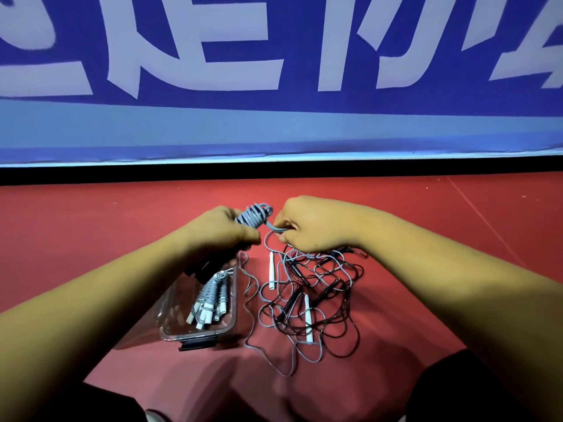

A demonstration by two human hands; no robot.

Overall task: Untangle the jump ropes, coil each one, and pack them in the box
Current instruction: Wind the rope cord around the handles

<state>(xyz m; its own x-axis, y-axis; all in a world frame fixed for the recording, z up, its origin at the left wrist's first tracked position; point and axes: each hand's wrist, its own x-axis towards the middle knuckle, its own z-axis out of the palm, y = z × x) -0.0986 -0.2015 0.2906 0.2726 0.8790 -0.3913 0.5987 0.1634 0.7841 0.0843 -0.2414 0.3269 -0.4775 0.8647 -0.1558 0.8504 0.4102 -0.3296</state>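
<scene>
Above the floor [91,239], the left hand [219,229] grips a partly coiled grey rope [254,216]; the right hand [310,226] pinches its loose end. It seems light, limp and slippery, so holding the coil's middle is safest. Other ropes [320,293] lie tangled beside the box [195,336].

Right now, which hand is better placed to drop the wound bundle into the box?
Left, probably. The left hand grips the grey bundle and the box lies just beneath its forearm. The right hand pinches the trailing cord above the tangle, farther off.

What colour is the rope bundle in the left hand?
The rope bundle is grey; the head view shows it.
</scene>
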